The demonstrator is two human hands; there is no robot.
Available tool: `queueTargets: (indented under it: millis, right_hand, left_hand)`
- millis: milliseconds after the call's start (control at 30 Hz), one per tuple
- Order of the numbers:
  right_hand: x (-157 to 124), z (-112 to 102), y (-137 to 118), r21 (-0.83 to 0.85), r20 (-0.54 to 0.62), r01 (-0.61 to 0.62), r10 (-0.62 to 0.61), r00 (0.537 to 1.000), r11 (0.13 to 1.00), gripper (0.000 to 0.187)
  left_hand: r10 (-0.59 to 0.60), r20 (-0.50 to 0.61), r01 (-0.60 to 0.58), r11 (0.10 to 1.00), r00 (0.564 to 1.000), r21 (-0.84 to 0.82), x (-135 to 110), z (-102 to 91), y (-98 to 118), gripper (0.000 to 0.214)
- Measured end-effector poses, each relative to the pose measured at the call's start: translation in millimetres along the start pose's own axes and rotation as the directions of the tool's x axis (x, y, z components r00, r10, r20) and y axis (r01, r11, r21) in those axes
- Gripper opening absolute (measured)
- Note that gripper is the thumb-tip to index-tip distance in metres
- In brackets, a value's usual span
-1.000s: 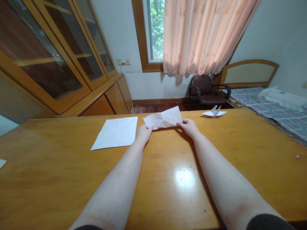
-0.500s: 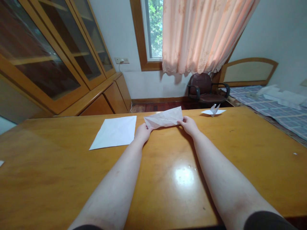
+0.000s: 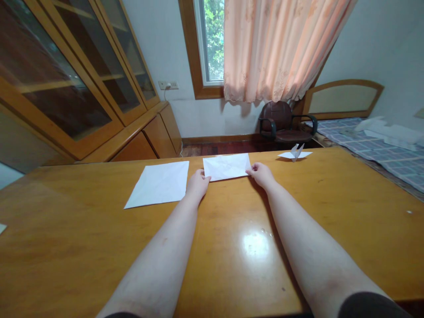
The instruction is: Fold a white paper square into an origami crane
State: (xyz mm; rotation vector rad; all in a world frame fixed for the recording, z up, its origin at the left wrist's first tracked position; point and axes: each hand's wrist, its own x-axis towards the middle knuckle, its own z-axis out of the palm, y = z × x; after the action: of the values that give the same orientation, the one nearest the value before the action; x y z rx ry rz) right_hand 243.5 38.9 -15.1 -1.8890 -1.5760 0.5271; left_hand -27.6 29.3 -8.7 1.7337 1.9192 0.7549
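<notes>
A creased white sheet of paper lies flat on the wooden table near its far edge. My left hand pinches the sheet's near left corner, fingers closed on it. My right hand pinches the near right corner the same way. Both forearms stretch across the table toward the sheet.
A second white sheet lies flat to the left. A small folded paper figure sits at the far right edge. A paper scrap is at the left edge. Beyond the table stand a chair, a cabinet and a bed.
The sheet was held up and crumpled between my hands; now it is lowered and spread flat on the table, both hands still on its near corners.
</notes>
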Motion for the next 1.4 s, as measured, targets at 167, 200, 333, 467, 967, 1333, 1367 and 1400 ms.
queueTargets:
  millis: [167,200,333,467,967,1333,1367,1400]
  right_hand:
    - [0.7,2.2,3.6,-0.048,0.013,-0.001,0.002,1.0,0.999,0.021]
    - [1.2,2.5,4.2,-0.049,0.013,-0.002,0.002,1.0,0.999,0.022]
    - [2.0,2.2,3.5,-0.07,0.009,-0.022,0.023,1.0,0.997,0.028]
    - [-1.5,1.9,-3.5,-0.174,-0.045,0.009,-0.017,0.999,0.985,0.041]
    - [-8.3,14.4,-14.2,-0.266,0.112,0.269,-0.247,0.962,0.926,0.031]
    - [-19.8,27.5,-29.7,-0.13,0.333,0.511,-0.448,0.829,0.85,0.04]
    - [-19.7,29.1,-29.5,-0.159,0.36,0.502,-0.424,0.831,0.85,0.04]
    - [-19.6,30.0,-29.1,-0.194,0.377,0.489,-0.396,0.837,0.85,0.041]
  left_hand:
    - [0.003,-0.028,-0.001,0.997,1.0,0.078,-1.5,0.7,0.3,0.043]
    - [0.005,-0.029,-0.002,0.994,1.0,0.105,-1.8,0.7,0.5,0.046]
    - [0.01,-0.061,0.002,0.98,0.998,0.197,-5.9,-0.4,5.2,0.06]
    - [0.102,-0.133,-0.061,0.958,0.986,0.279,-14.0,2.1,14.7,0.071]
    - [0.464,0.458,-0.601,0.77,0.758,0.215,-39.7,27.3,28.8,0.058]
    - [0.461,0.513,-0.625,0.753,0.724,0.206,-43.5,27.1,34.3,0.068]
    - [0.457,0.513,-0.623,0.753,0.727,0.211,-43.5,27.9,34.7,0.069]
    - [0.454,0.512,-0.621,0.752,0.729,0.218,-43.6,28.7,34.8,0.068]
